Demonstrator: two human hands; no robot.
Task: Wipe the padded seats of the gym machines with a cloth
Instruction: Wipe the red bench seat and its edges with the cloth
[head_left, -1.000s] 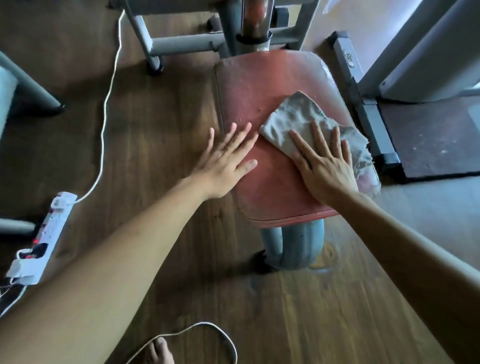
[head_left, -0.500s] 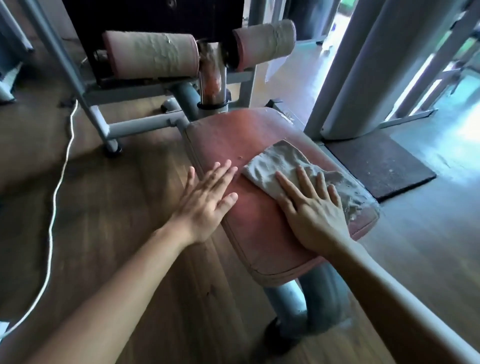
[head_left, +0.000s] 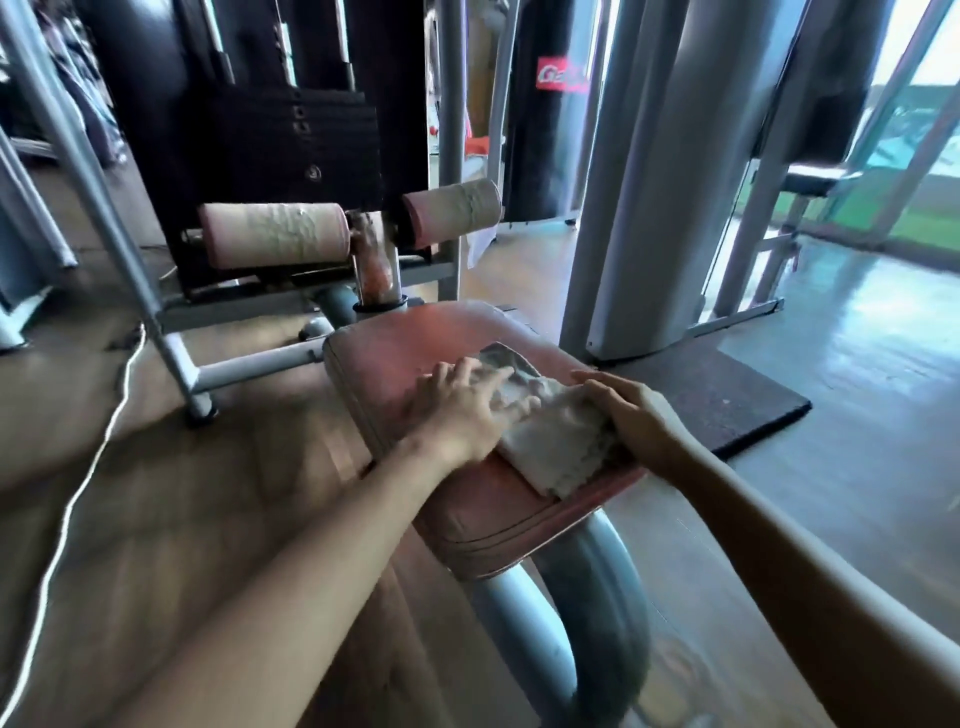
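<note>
A wooden floor (head_left: 182, 493) runs under grey steel frames (head_left: 260, 364), a dark rubber mat (head_left: 727, 395) at right. On the worn reddish padded seat (head_left: 467, 519) lies a crumpled grey cloth (head_left: 550, 441). The left hand (head_left: 462, 415) presses it, fingers spread flat; the right hand (head_left: 639, 421) arches over its end, gripping or pressing I cannot tell.

Between the left grip (head_left: 462, 410) and the right grip (head_left: 636, 415), the cloth (head_left: 550, 441) is mottled grey-white. Under them the seat (head_left: 493, 519) is faded red. Beyond, the rollers (head_left: 272, 234) are pale pink and cracked. Left of the grips a white cable (head_left: 127, 374) crosses the brown wood-grain floor (head_left: 208, 519); to the right lies a black mat (head_left: 727, 405).
</note>
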